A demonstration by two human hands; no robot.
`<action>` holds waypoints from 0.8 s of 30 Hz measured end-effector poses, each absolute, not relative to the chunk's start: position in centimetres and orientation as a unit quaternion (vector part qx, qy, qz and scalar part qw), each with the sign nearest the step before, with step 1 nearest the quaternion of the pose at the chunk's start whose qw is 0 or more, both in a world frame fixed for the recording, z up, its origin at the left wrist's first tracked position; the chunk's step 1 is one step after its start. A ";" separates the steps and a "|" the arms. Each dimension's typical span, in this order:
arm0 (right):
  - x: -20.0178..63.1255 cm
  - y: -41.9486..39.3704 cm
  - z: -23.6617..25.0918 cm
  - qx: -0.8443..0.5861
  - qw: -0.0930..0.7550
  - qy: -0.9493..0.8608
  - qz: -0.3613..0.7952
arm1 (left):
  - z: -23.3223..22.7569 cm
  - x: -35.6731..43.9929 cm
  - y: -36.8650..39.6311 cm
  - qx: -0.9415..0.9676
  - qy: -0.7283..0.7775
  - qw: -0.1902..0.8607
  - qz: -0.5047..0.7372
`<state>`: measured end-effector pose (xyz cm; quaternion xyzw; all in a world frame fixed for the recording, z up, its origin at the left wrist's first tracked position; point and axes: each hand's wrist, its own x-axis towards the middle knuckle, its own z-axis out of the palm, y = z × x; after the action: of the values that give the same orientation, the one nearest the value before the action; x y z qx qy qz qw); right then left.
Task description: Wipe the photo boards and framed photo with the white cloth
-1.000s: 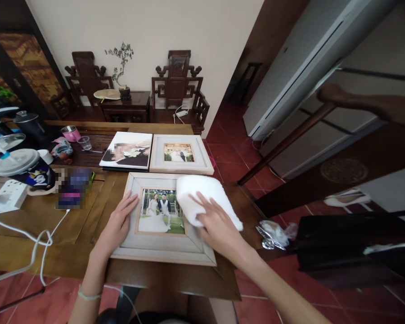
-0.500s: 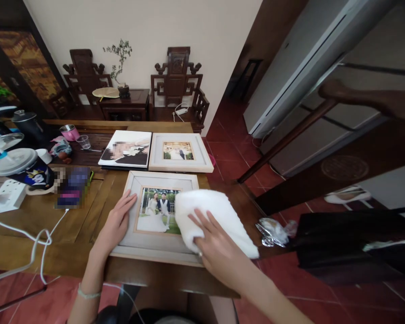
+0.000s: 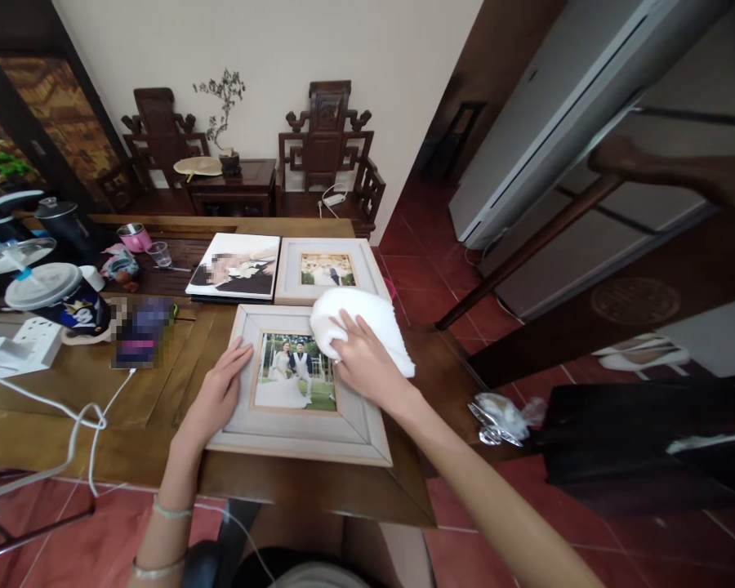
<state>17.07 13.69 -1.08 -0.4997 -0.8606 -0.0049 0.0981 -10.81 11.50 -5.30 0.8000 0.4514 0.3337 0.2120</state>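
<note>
A pale wooden picture frame [image 3: 367, 433] with a photo of a couple lies flat on the table near me. My left hand [image 3: 214, 392] rests on its left border, fingers stretched out and lying along the wood. My right hand [image 3: 367, 359] presses a bunched white cloth [image 3: 385, 318] onto the frame's upper right corner, fingers bent into the fabric. The cloth covers that corner and reaches the lower edge of a second pale frame [image 3: 371, 269] behind it. Left of that second frame lies a photo panel [image 3: 263, 245] with a white top.
On the wooden table [image 3: 159, 433], a lidded drink cup [image 3: 77, 302], a blurred phone [image 3: 144, 331], a power strip [image 3: 37, 347] and white cables [image 3: 77, 416] are at left. A pink mug [image 3: 135, 237] stands farther back. A wooden chair [image 3: 563, 318] is on the right.
My right hand has moved the cloth up and away from me, from the frame's right side to its upper right corner, uncovering the photo's right part. My left hand stays on the left border.
</note>
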 end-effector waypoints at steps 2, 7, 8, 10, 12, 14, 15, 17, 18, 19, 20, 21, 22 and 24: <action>16.8 13.5 -1.5 -0.485 0.086 -0.870 -0.008 | -5.4 -10.8 11.5 0.795 0.454 0.210 0.342; 16.9 7.2 -1.4 -0.443 0.043 -0.894 0.047 | -5.4 -10.6 11.5 0.793 0.465 0.201 0.340; 17.0 5.5 -1.0 -0.431 0.041 -0.899 0.061 | -5.4 -10.5 11.5 0.793 0.468 0.198 0.337; 17.2 2.5 -0.3 -0.407 0.053 -0.909 0.079 | -5.4 -10.5 11.4 0.792 0.476 0.191 0.332; 17.2 0.5 0.1 -0.386 0.075 -0.915 0.092 | -5.4 -10.5 11.5 0.792 0.480 0.189 0.328; 16.9 -0.1 -0.1 -0.387 0.090 -0.912 0.098 | -5.4 -10.6 11.5 0.794 0.478 0.190 0.324; 16.7 0.3 -0.5 -0.396 0.094 -0.909 0.094 | -5.4 -10.6 11.5 0.796 0.476 0.192 0.321; 16.2 2.0 -1.4 -0.422 0.094 -0.899 0.071 | -5.3 -10.7 11.6 0.801 0.469 0.197 0.314; 15.9 3.3 -1.9 -0.435 0.093 -0.894 0.056 | -5.3 -10.8 11.6 0.803 0.466 0.200 0.312; 15.7 4.8 -2.3 -0.453 0.090 -0.886 0.041 | -5.3 -10.9 11.6 0.805 0.462 0.203 0.312; 15.5 6.5 -2.5 -0.461 0.092 -0.882 0.031 | -5.3 -10.9 11.6 0.806 0.458 0.206 0.313; 15.4 8.2 -2.7 -0.473 0.093 -0.876 0.018 | -5.4 -10.9 11.6 0.806 0.456 0.208 0.316; 15.2 9.8 -2.7 -0.486 0.098 -0.868 -0.003 | -5.4 -10.9 11.6 0.805 0.454 0.210 0.320; 15.0 12.5 -2.7 -0.490 0.099 -0.865 -0.038 | -5.5 -10.9 11.6 0.801 0.455 0.210 0.327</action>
<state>14.99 12.47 -2.66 -0.4900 -0.8652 -0.0380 0.0994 -10.90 11.60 -5.49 0.8012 0.4549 0.3270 0.2102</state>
